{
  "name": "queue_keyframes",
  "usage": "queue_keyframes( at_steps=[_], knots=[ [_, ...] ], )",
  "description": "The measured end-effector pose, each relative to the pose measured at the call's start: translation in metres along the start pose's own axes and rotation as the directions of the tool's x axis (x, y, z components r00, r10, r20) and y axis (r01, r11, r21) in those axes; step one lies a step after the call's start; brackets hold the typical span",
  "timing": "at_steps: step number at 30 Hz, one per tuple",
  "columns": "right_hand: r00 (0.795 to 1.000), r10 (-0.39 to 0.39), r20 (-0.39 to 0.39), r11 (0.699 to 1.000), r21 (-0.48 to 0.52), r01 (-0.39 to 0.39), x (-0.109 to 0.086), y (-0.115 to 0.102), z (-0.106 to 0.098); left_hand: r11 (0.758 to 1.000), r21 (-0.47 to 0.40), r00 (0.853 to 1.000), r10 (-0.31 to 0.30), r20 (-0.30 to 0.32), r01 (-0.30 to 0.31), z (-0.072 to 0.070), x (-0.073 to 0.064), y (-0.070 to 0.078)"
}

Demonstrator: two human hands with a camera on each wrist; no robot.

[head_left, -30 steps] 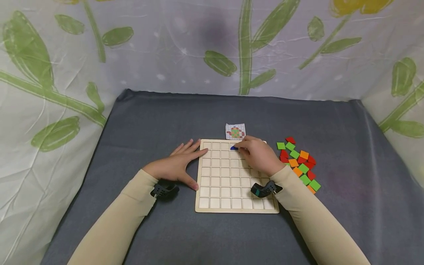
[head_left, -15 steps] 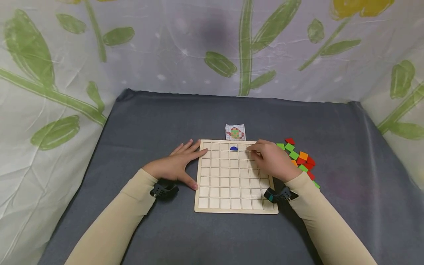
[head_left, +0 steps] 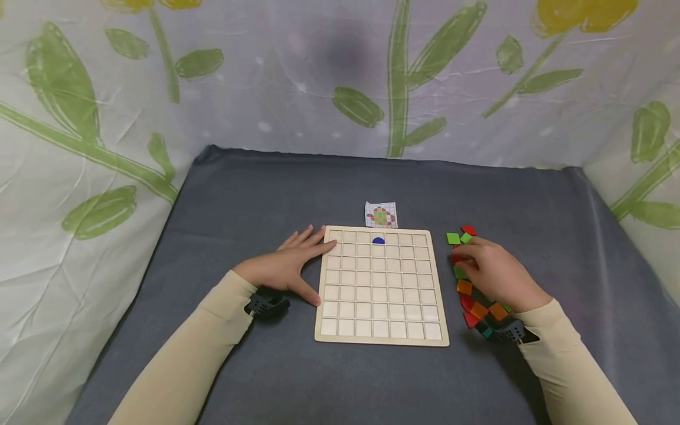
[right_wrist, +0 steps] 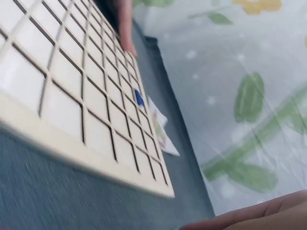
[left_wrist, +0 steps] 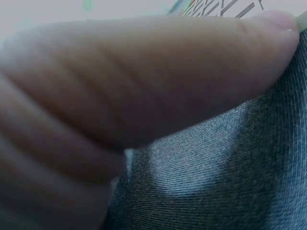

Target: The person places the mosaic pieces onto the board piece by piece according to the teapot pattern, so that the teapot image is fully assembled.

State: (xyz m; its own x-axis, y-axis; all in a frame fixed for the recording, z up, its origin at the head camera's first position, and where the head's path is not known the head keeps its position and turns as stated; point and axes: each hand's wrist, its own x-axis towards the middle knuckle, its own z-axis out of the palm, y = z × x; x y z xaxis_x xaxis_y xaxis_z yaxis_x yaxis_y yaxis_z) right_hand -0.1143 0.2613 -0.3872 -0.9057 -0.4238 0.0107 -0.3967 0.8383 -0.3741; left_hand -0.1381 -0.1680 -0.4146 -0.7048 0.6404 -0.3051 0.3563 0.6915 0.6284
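In the head view, a wooden grid board (head_left: pixel 370 277) lies on the grey cloth. A blue half-round tile (head_left: pixel 378 240) sits in one cell of its top row. My left hand (head_left: pixel 284 267) rests spread at the board's left edge, forefinger over the upper corner and thumb at the side. Right of the board, my right hand (head_left: pixel 496 271) is over the loose tiles with bent fingers; thumb and forefinger tips look apart, near a red tile (head_left: pixel 455 252). The palm hides several tiles. In the right wrist view, only part of that hand (right_wrist: pixel 268 215) shows at the bottom edge.
A small card (head_left: pixel 381 215) with a coloured grid picture lies just behind the board. Green, red and orange pieces, such as a green tile (head_left: pixel 453 238) and an orange tile (head_left: pixel 464 287), lie in a loose strip on the right. A patterned curtain (head_left: pixel 297 77) stands behind.
My right hand has left the blue half-round tile in the top row and moved right, off the board, to the loose tiles. My left hand stays at the board's edge.
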Motion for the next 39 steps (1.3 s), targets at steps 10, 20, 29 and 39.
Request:
queue_keyframes(
  at_steps=[10, 20, 29, 39],
  knots=[
    [0.996, 0.069, 0.061, 0.998, -0.008, -0.069, -0.007, 0.020, -0.007, 1.000, -0.005, 1.000, -0.011, -0.012, 0.011, 0.001, 0.000, 0.001],
    [0.990, 0.086, 0.107, 0.996, 0.002, -0.087, -0.007, 0.022, -0.007, 1.000, 0.009, 1.000, -0.023, -0.012, 0.023, 0.002, 0.003, 0.000],
    [0.987, 0.115, 0.108, 0.991, 0.060, -0.122, -0.006, 0.024, -0.012, 1.000, 0.015, 1.000, -0.023, -0.020, 0.023, 0.004, 0.005, -0.002],
    [0.986, 0.144, 0.087, 0.987, 0.062, -0.150, -0.003, 0.015, -0.037, 1.000, 0.015, 0.999, -0.023, -0.036, 0.023, 0.004, 0.005, 0.000]
  ],
)
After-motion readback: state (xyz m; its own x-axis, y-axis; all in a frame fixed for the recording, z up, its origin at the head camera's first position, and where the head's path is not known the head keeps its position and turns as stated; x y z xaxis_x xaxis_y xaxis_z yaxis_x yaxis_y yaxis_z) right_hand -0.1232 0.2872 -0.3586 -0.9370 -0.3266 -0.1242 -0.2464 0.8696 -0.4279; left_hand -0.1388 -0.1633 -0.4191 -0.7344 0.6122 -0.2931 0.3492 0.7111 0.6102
